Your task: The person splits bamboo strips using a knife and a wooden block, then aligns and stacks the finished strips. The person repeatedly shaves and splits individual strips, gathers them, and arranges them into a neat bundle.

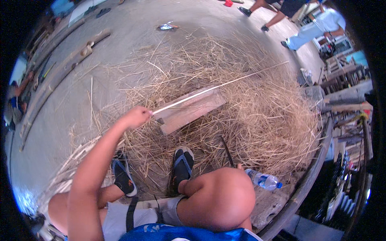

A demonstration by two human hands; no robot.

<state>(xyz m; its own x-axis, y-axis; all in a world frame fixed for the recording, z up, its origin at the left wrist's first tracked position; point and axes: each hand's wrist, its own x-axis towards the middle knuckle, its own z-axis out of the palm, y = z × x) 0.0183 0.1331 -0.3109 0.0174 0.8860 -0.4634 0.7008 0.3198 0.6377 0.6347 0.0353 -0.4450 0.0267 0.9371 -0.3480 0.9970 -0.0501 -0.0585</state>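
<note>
My left hand (138, 117) is closed round one end of a long, thin pale strip (209, 89), likely split bamboo or wood. The strip slants up to the right, passing over a wooden block (197, 111) that lies among the shavings. My right hand (240, 166) is mostly hidden behind my raised right knee; only a bit of finger shows. Beside that finger a knife with a dark narrow blade (227, 150) points up and slightly left, its handle out of sight. The blade is apart from the strip.
Straw-like shavings (277, 120) cover the floor ahead. Pale strips (74, 164) lie at left, with long poles (60, 76) beyond. A water bottle (263, 179) lies by my right knee. Two people (317, 29) are at far right, another person (18, 100) at far left.
</note>
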